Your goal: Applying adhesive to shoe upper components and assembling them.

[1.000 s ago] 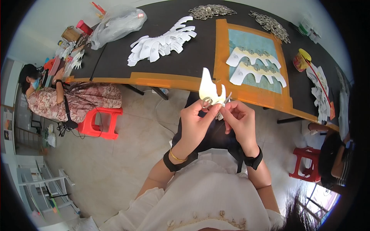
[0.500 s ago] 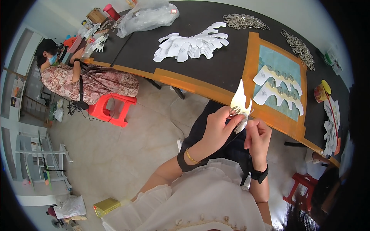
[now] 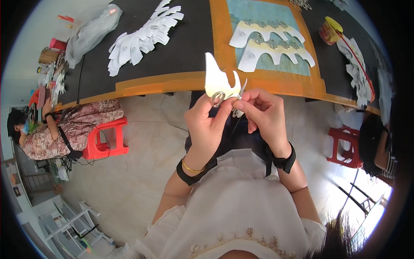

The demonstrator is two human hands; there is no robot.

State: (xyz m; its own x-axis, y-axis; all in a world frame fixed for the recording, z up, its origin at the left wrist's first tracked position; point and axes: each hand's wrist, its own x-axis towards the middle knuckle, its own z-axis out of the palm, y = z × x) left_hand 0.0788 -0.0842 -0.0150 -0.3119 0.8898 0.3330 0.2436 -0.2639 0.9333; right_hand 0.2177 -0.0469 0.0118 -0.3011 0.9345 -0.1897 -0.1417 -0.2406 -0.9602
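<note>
My left hand (image 3: 206,125) pinches a white scalloped cut-out piece (image 3: 217,78) with curved prongs, held up in front of the table edge. An oval metal ring (image 3: 217,99) lies against its yellowish lower part, by my left thumb. My right hand (image 3: 264,114) is closed at the piece's other side, thumb and forefinger pressed together on its folded edge. The fingers hide where the piece bends between the hands. Two similar white pieces (image 3: 250,59) lie on a blue-green sheet (image 3: 235,17) beyond, with metal rings along their yellowish edges.
A black table (image 3: 194,47) with orange tape edging holds a fanned stack of white pieces (image 3: 133,45), a clear plastic bag (image 3: 88,32), a yellow-and-red tub (image 3: 330,32) and more white pieces (image 3: 358,73). A co-worker (image 3: 47,134) sits on a red stool (image 3: 105,140) at left; another red stool (image 3: 345,142) stands right.
The view has swung to the right, so the table things appear farther left. My right hand has come up against the piece, its thumb and forefinger now at the edge. My left hand keeps its hold.
</note>
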